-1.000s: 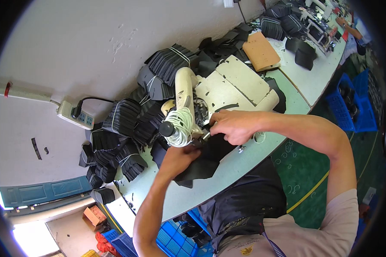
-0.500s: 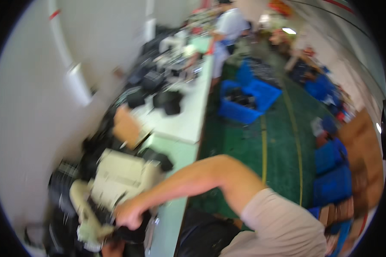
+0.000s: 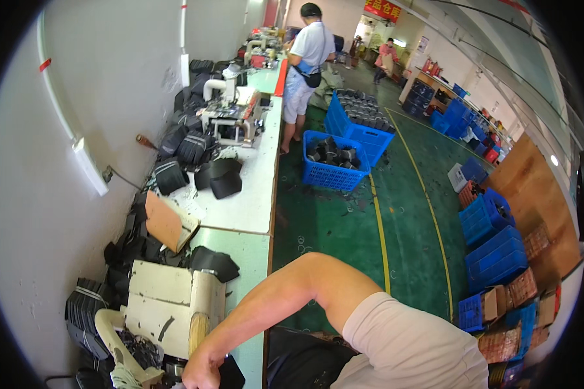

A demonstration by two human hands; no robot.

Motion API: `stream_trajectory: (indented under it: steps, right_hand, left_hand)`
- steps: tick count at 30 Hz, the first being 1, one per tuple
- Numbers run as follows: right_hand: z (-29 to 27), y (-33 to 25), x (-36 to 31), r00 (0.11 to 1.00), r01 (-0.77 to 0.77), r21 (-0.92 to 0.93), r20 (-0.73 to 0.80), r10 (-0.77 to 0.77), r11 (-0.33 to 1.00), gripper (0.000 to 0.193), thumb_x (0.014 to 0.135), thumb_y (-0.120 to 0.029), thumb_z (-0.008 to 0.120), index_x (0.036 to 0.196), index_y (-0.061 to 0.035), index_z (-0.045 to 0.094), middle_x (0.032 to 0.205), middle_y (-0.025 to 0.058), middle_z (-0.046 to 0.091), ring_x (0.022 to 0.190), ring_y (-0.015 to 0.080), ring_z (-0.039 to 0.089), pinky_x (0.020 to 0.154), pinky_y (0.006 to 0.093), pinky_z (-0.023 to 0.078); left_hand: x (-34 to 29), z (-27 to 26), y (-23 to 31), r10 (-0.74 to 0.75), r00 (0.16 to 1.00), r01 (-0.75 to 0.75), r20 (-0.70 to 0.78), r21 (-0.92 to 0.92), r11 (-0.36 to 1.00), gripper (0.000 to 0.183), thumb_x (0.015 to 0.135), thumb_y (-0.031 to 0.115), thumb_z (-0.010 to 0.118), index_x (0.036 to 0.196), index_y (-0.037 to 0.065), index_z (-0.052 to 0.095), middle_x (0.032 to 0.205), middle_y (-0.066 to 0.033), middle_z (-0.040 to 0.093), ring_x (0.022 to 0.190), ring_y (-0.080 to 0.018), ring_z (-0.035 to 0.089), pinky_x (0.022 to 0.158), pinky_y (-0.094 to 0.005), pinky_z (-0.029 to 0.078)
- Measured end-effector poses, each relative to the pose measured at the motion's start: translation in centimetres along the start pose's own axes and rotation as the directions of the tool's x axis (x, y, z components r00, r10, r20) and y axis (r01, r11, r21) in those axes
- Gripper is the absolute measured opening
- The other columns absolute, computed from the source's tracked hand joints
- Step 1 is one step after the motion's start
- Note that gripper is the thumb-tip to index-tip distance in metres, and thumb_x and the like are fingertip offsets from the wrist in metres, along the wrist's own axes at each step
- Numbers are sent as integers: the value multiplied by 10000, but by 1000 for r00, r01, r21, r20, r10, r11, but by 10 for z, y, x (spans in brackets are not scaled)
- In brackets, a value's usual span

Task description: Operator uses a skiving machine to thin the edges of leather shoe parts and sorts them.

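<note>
My right hand [image 3: 201,373] is at the lower edge, its fingers curled downward on a black sheet-like piece [image 3: 231,373]; the fingertips are cut off. It is beside the front of a cream sewing machine [image 3: 159,295] with chipped paint and a curved arm [image 3: 107,324]. Dark scraps or threads [image 3: 139,347] lie tangled under that arm. Behind the machine, another black curved piece [image 3: 214,262] rests on the pale green table [image 3: 240,249]. My left hand does not show.
Banded black stacks [image 3: 84,301] stand left of the machine. An orange-brown board [image 3: 164,220] leans beyond it, before a second sewing machine [image 3: 230,117]. Blue crates [image 3: 336,170] with black pieces stand on the green floor. A person in white [image 3: 311,55] stands farther along the bench.
My view has shifted and sharpened, so the machine and my right hand sit lower in the picture. A bit of my left hand at the lower edge has gone out of view.
</note>
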State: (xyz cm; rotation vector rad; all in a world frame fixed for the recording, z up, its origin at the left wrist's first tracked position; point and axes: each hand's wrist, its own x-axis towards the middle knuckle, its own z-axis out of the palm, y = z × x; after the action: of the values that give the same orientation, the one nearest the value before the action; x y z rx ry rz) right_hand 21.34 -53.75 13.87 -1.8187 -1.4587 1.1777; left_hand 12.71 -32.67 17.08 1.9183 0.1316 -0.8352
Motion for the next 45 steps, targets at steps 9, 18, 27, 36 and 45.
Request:
stream_trajectory:
  steps: [9, 18, 27, 36, 45]
  right_hand:
    - [-9, 3, -82, 923, -247, -39, -313, 223, 968, 535, 677, -51, 548, 1204, 4, 619, 1125, 246, 633, 1119, 395, 574, 949, 457, 471]
    - [-33, 13, -63, 973, -166, -73, -174, 152, 983, 560, 681, -25, 516, 1233, 9, 607, 1302, 244, 515, 1261, 397, 454, 1066, 421, 380]
    - [-37, -22, -70, 873, -449, -225, -315, 371, 865, 376, 713, -79, 578, 1076, 2, 628, 1165, 186, 597, 1103, 351, 577, 923, 483, 465]
    - [11, 11, -109, 290, -348, 251, -888, 358, 903, 350, 826, -129, 659, 1149, -24, 571, 1114, 176, 615, 1022, 351, 617, 850, 443, 494]
    - [44, 142, -220, -291, 257, 689, -614, 734, 678, 346, 903, -75, 565, 1236, 6, 515, 1100, 124, 625, 998, 205, 615, 880, 326, 488]
  left_hand:
    - [38, 0, -33, 102, 960, -33, -260, 259, 965, 316, 855, 282, 696, 986, -4, 730, 805, -92, 724, 738, -137, 643, 689, -295, 489]
    - [40, -15, -4, 2, 964, 112, -265, 413, 904, 345, 821, 350, 692, 940, 29, 739, 788, -152, 704, 712, -228, 681, 679, -340, 495]
    - [31, -7, -43, -88, 908, 88, -410, -18, 996, 282, 890, 287, 671, 845, 13, 722, 649, -34, 633, 559, -94, 553, 514, -257, 405]
    - [-4, -18, -146, -231, 801, 115, -551, -237, 965, 267, 949, 253, 616, 865, 8, 682, 688, -48, 639, 506, -105, 554, 416, -226, 341]
    - [-64, -2, -199, -422, 721, 241, -549, -371, 897, 258, 926, 281, 643, 936, 31, 705, 783, -83, 673, 591, -124, 588, 482, -239, 423]
